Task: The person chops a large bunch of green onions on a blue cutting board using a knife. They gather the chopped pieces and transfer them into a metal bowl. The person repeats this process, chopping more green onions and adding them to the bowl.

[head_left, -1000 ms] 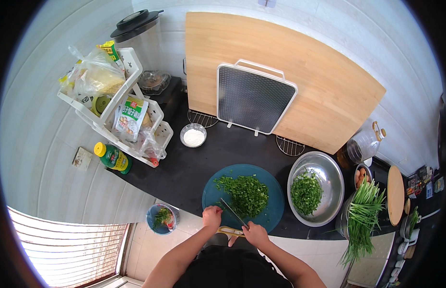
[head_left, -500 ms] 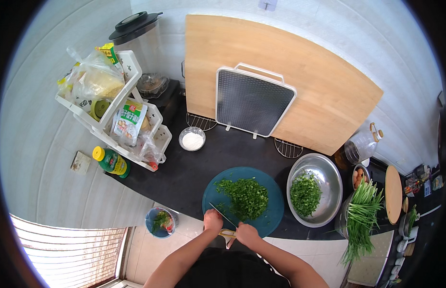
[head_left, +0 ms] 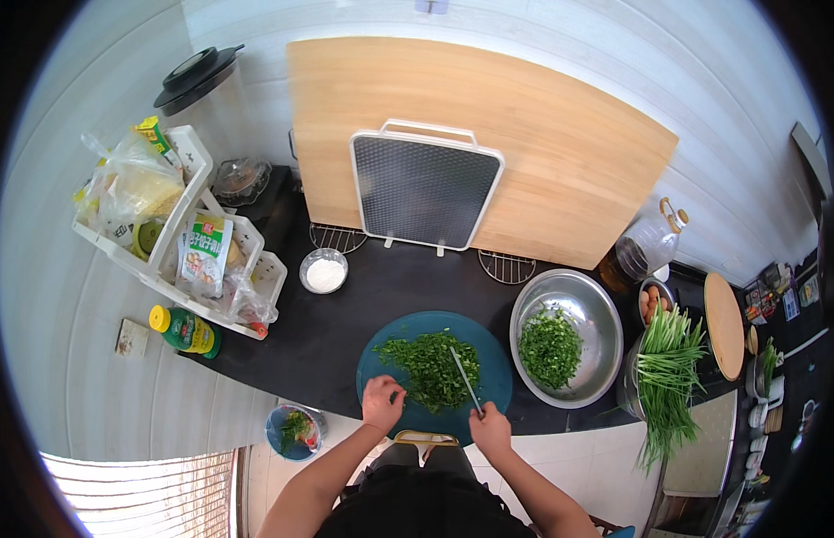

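My right hand [head_left: 490, 429] grips the handle of a knife [head_left: 467, 382], its blade pointing up and to the left across a heap of chopped green chives [head_left: 435, 369]. The heap lies on a round teal cutting board [head_left: 496, 363] at the counter's front edge. Over the board's left edge is my left hand [head_left: 383, 401], fingers bent with a gap to the thumb and no object visible in it. To the right, a steel bowl [head_left: 603, 336] holds more chopped greens [head_left: 550, 348].
Long uncut chives [head_left: 673, 377] hang over a pot at the right, near a bowl of eggs [head_left: 655, 300]. A small bowl of white powder [head_left: 325, 272] stands behind the board. At left are a tiered rack [head_left: 166, 273] and a green bottle [head_left: 188, 332]. Below is a bin [head_left: 294, 433].
The knife has swung from the board's front left to its right side, and its blade now lies over the greens. My hands have moved apart, the left one off the blade. The view has shifted.
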`<state>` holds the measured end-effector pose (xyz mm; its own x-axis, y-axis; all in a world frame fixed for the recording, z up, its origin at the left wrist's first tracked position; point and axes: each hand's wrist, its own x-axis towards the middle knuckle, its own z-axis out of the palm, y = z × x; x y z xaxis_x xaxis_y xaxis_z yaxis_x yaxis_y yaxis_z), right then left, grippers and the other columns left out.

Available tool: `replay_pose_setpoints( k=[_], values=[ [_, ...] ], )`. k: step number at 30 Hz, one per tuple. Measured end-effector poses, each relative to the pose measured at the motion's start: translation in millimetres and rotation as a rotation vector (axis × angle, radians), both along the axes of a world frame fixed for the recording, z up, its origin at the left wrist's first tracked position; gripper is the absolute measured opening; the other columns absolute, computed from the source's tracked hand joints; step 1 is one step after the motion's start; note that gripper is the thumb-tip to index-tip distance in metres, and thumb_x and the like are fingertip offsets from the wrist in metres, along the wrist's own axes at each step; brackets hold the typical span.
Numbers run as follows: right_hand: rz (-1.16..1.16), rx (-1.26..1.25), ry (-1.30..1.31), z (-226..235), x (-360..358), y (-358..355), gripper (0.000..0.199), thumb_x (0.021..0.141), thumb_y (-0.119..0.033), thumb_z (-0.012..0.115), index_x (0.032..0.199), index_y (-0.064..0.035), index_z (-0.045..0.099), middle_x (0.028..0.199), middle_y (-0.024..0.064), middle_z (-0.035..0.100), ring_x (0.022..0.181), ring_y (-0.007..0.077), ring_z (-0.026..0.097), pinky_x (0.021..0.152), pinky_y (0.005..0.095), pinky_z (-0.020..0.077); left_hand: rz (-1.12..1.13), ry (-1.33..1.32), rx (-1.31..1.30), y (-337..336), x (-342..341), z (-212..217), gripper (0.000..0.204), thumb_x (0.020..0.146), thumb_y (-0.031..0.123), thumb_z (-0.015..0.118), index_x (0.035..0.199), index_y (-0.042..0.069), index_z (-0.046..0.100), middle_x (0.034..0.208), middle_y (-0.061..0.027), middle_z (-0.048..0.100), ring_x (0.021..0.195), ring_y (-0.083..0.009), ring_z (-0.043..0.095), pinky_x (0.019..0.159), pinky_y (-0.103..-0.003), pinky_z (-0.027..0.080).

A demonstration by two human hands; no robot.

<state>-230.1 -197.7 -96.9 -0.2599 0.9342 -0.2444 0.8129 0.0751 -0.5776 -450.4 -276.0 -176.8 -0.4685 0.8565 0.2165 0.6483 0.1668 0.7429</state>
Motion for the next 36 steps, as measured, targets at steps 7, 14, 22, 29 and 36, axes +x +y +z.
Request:
replay_pose_setpoints(
  k=[7, 14, 22, 29, 36],
  values=[
    [-0.141, 0.106, -0.075, -34.4, 36.1, 16.2, 0.021, 0.083, -0.022, 0.056, 0.08, -0.0021, 0.05, 0.068, 0.0201, 0.061, 0.068, 0.0417, 0.06, 0.063, 0.0513, 0.0467, 0.003, 0.207, -0.297, 46.3, -22.5, 10.8, 0.082, 0.08, 0.043, 0.062, 0.138, -0.003, 0.027, 0.146, -0.0214, 0.023, 0.137, -0.0357, 0.017, 0.111, -0.042, 0.017],
    [0.034, 0.094, -0.122, -45.3, 7.3, 9.3, 0.021, 0.085, -0.022, 0.054, 0.082, -0.0026, 0.048, 0.069, 0.0212, 0.061, 0.064, 0.0426, 0.06, 0.06, 0.052, 0.0474, -0.174, 0.032, -0.333, 49.9, -1.3, 2.6, 0.09, 0.085, 0.05, 0.055, 0.14, -0.009, 0.015, 0.147, -0.0234, 0.016, 0.139, -0.0344, 0.012, 0.113, -0.04, 0.014],
    [-0.121, 0.039, 0.083, -40.5, 38.6, 2.9, 0.035, 0.086, -0.031, 0.06, 0.072, -0.0005, 0.053, 0.059, 0.0175, 0.057, 0.053, 0.0351, 0.058, 0.051, 0.041, 0.0471, -0.121, 0.04, -0.258, 46.8, -7.1, 9.2, 0.089, 0.082, 0.049, 0.059, 0.14, -0.005, 0.02, 0.146, -0.0242, 0.02, 0.137, -0.036, 0.016, 0.111, -0.043, 0.017],
    [-0.417, -0.59, 0.548, -55.9, 50.5, 16.1, 0.031, 0.087, -0.031, 0.062, 0.076, -0.0037, 0.054, 0.056, 0.0011, 0.05, 0.041, 0.0089, 0.046, 0.038, 0.0244, 0.0389, -0.134, 0.124, -0.325, 69.4, 12.9, 4.3, 0.102, 0.075, 0.059, 0.061, 0.141, -0.004, 0.015, 0.148, -0.0246, 0.012, 0.138, -0.0378, 0.009, 0.112, -0.048, 0.01],
    [-0.485, -0.789, 0.651, -72.9, 24.3, 17.7, 0.036, 0.085, -0.037, 0.065, 0.077, -0.0049, 0.048, 0.056, 0.0024, 0.049, 0.04, 0.0107, 0.044, 0.038, 0.0258, 0.0379, -0.024, 0.173, -0.162, 87.9, 52.0, 5.6, 0.087, 0.072, 0.055, 0.065, 0.138, 0.007, 0.033, 0.142, -0.022, 0.027, 0.13, -0.0447, 0.021, 0.107, -0.055, 0.017]
  ],
)
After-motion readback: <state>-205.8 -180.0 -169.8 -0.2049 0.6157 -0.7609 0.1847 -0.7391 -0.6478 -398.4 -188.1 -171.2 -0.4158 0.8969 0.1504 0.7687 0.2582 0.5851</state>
